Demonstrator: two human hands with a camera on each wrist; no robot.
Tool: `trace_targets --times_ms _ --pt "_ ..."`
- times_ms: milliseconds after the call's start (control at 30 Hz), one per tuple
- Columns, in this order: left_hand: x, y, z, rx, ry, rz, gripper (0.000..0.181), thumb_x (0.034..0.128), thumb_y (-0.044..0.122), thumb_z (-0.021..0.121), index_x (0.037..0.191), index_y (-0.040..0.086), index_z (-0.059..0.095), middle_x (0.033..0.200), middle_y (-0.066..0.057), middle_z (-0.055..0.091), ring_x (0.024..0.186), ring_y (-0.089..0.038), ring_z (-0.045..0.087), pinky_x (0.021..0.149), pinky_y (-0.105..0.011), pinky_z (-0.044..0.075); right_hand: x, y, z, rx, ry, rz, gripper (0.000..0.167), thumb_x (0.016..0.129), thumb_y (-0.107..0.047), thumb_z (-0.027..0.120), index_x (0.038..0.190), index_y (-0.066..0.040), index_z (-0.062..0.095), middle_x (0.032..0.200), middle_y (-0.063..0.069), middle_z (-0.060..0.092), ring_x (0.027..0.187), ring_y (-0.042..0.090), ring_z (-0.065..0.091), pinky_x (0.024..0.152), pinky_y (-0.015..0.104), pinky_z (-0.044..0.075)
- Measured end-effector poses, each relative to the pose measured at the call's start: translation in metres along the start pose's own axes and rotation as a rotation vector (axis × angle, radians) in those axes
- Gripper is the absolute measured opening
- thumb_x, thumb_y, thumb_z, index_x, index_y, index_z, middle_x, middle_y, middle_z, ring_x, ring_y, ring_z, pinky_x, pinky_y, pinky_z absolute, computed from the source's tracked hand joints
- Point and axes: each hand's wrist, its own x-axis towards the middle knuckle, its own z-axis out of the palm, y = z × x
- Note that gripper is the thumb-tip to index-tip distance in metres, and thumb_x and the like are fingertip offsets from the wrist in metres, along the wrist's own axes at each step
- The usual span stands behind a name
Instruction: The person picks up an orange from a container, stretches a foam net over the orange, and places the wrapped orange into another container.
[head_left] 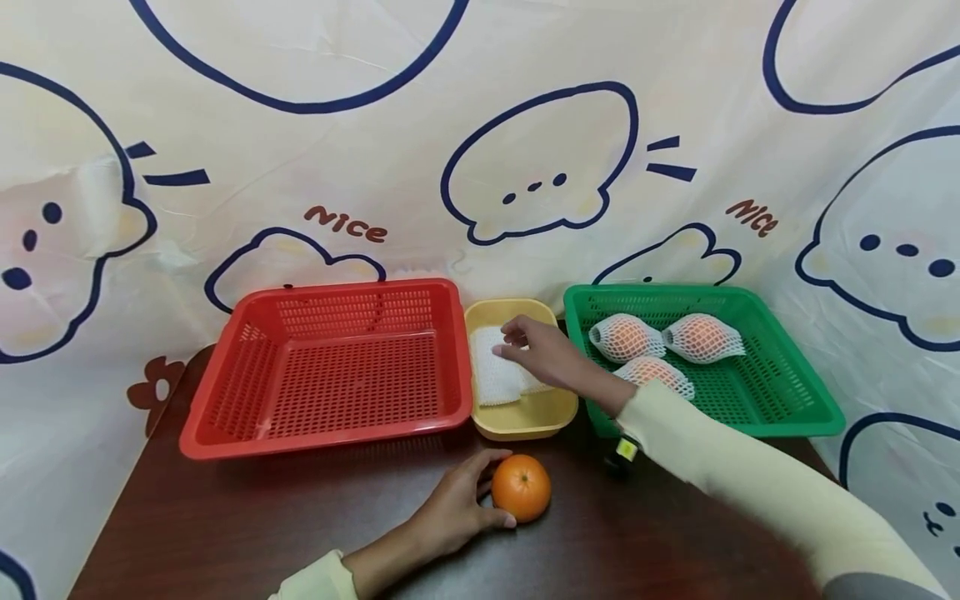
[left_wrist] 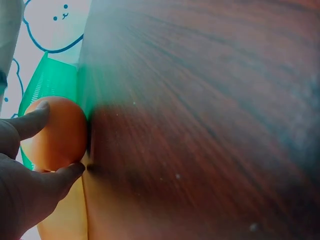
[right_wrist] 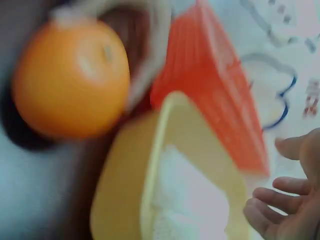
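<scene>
On the table, an orange sits between the thumb and fingers of my left hand. The left wrist view shows the thumb and a finger on the skin of the orange. My right hand is over the yellow basket, its fingers loosely bent with nothing held. White foam net sleeves lie flat inside that basket, partly hidden by the hand. In the right wrist view the right hand appears above the basket, beside the sleeves.
A red plastic basket with nothing in it stands at the left. At the right, a green basket holds three fruits in white foam nets. A patterned cloth hangs behind the dark wooden table.
</scene>
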Motion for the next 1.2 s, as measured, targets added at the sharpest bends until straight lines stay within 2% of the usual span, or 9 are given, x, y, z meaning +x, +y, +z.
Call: trace_targets --times_ms 100,200,333,400,533,733,1000,1100,1200 --pt "-0.001 0.000 -0.001 0.008 0.002 -0.016 0.079 0.0723 -0.005 0.089 0.141 -0.004 0.051 0.143 -0.022 0.055 0.132 -0.037 0.056 0.109 -0.035 0.050 0.029 0.003 0.003 0.088 -0.040 0.142 0.048 0.106 -0.040 0.056 0.139 -0.005 0.055 0.134 0.014 0.063 0.120 0.028 0.062 0.103 0.042 0.056" --pt "-0.001 0.001 -0.001 0.013 -0.002 -0.022 0.079 0.0723 -0.004 0.089 0.142 -0.004 0.051 0.142 -0.021 0.055 0.132 -0.036 0.057 0.110 -0.036 0.050 0.049 0.005 0.003 0.241 -0.064 0.298 0.049 0.107 -0.035 0.052 0.143 -0.002 0.050 0.138 0.017 0.058 0.125 0.030 0.059 0.107 0.043 0.054" --pt "0.000 0.001 0.000 0.012 -0.010 -0.019 0.080 0.0722 -0.004 0.089 0.142 -0.004 0.051 0.142 -0.021 0.055 0.132 -0.036 0.057 0.110 -0.036 0.049 0.062 0.008 0.002 0.368 -0.062 0.447 0.051 0.106 -0.030 0.055 0.146 0.001 0.046 0.140 0.019 0.054 0.126 0.031 0.055 0.110 0.042 0.052" --pt "0.000 0.001 0.000 0.009 -0.011 -0.017 0.079 0.0721 -0.004 0.089 0.142 -0.004 0.051 0.142 -0.021 0.055 0.132 -0.035 0.057 0.110 -0.036 0.049 0.064 0.009 0.003 0.397 -0.068 0.489 0.052 0.105 -0.029 0.058 0.145 0.001 0.047 0.138 0.020 0.055 0.122 0.030 0.056 0.108 0.040 0.053" --pt "0.000 -0.001 0.000 0.009 -0.006 -0.013 0.079 0.0717 -0.005 0.089 0.141 -0.004 0.051 0.141 -0.021 0.056 0.132 -0.036 0.057 0.110 -0.036 0.049 0.064 0.008 0.007 0.431 -0.072 0.497 0.049 0.101 -0.025 0.064 0.141 0.002 0.052 0.136 0.020 0.057 0.115 0.028 0.058 0.105 0.037 0.055" --pt "-0.001 -0.002 -0.001 0.011 0.000 -0.006 0.079 0.0715 -0.005 0.089 0.141 -0.004 0.051 0.141 -0.021 0.056 0.132 -0.036 0.057 0.110 -0.036 0.049 0.063 0.009 0.014 0.529 -0.080 0.468 0.051 0.097 -0.017 0.070 0.140 0.001 0.050 0.135 0.017 0.056 0.115 0.026 0.057 0.105 0.038 0.055" --pt "0.000 -0.001 -0.002 0.022 -0.002 -0.013 0.079 0.0715 -0.003 0.090 0.140 -0.002 0.052 0.141 -0.020 0.056 0.131 -0.034 0.058 0.109 -0.036 0.050 0.064 0.009 0.023 0.527 -0.121 0.424 0.027 0.097 -0.010 0.068 0.119 0.006 0.062 0.101 0.008 0.064 0.089 0.017 0.063 0.087 0.032 0.060" --pt "0.000 0.000 -0.003 0.023 -0.005 -0.020 0.079 0.0714 -0.002 0.091 0.140 -0.001 0.053 0.142 -0.019 0.056 0.131 -0.034 0.058 0.109 -0.036 0.050 0.064 0.010 0.024 0.523 -0.108 0.418 0.028 0.098 -0.007 0.067 0.121 0.006 0.060 0.099 0.008 0.063 0.086 0.016 0.063 0.080 0.029 0.059" --pt "0.000 0.000 -0.003 0.023 -0.007 -0.022 0.079 0.0712 -0.002 0.091 0.140 -0.001 0.053 0.142 -0.019 0.056 0.131 -0.033 0.057 0.109 -0.036 0.050 0.065 0.011 0.023 0.530 -0.090 0.408 0.032 0.098 -0.006 0.066 0.126 0.006 0.059 0.105 0.009 0.064 0.089 0.017 0.063 0.080 0.028 0.059"
